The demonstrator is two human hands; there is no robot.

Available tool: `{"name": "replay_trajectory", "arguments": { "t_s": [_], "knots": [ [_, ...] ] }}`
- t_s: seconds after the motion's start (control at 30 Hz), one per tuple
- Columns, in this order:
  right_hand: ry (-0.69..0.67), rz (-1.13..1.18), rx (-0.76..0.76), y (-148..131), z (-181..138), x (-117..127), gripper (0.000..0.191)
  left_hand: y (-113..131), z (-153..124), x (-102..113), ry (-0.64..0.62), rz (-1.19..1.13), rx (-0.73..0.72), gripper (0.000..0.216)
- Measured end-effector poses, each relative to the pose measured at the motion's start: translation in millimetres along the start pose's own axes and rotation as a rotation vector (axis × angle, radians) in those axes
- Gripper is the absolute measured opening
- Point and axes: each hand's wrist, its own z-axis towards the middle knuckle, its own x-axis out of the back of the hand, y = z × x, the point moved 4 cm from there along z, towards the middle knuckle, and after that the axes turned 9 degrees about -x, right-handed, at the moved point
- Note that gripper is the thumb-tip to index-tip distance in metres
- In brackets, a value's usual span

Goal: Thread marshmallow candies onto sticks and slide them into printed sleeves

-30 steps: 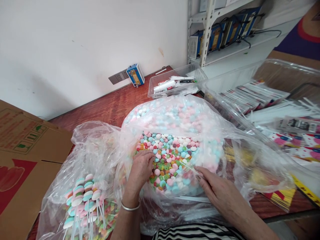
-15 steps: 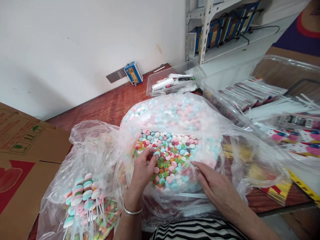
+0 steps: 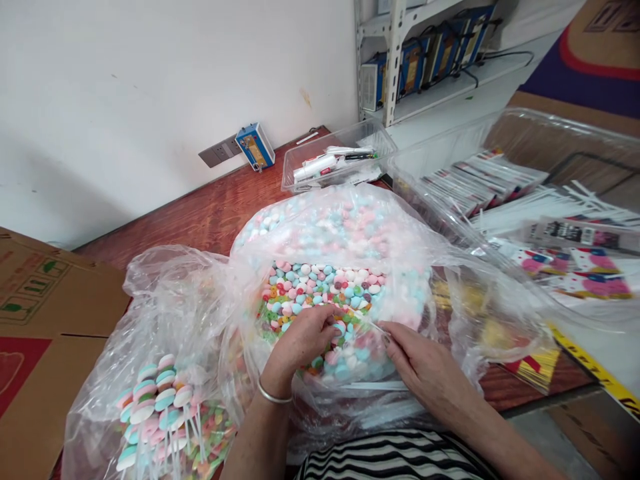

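Bright, diffuse light lays pale sheen over the central plastic bag (image 3: 400, 243).

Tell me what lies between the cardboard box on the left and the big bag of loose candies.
In the head view, a crumpled clear plastic bag lies there, with a cluster of candies on white sticks at its near end.

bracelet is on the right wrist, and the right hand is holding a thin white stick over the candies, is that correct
Not quite: the head view shows the bracelet on the left wrist, not the right. The right hand is indeed holding a thin white stick over the candies.
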Motion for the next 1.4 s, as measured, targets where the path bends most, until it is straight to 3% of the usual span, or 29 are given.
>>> {"name": "replay_trajectory", "arguments": {
  "t_s": [0.17,0.4,0.47,0.57,0.67,0.8,1.0,1.17,1.4],
  "knots": [
    [-0.034,0.008,-0.009,-1.1,0.9,0.3,0.033,4.1,3.1,-1.5,0.078,0.143,0.004,0.009],
    [-0.042,0.087,-0.029,-3.0,2.1,2.3,0.03,5.3,-8.9,-10.1,0.18,0.051,-0.012,0.016],
    [-0.036,0.182,-0.029,-7.9,4.6,3.6,0.027,3.9,-11.7,-12.9,0.258,-0.087,-0.007,0.016],
    [-0.054,0.385,-0.058,-15.7,9.9,3.4,0.025,5.5,-13.1,-19.3,0.338,-0.526,-0.005,0.016],
    [-0.08,0.566,-0.087,-20.5,15.1,0.2,0.027,14.0,-12.0,-26.3,0.336,-0.94,-0.005,0.03],
    [-0.067,0.661,-0.113,-19.3,19.8,-2.6,0.025,21.7,-10.3,-33.8,0.298,-1.161,0.007,0.038],
    [-0.022,0.626,-0.107,-18.4,22.7,1.9,0.022,18.4,-7.6,-43.6,0.311,-1.282,0.066,0.038],
    [0.066,0.327,-0.032,-19.4,15.1,10.0,0.034,14.2,-7.2,-35.3,0.551,-1.288,0.166,0.037],
    [-0.085,0.068,0.059,-29.2,-7.0,2.3,0.048,9.3,-9.3,-27.2,0.745,-1.239,0.202,0.038]
  ]
}}
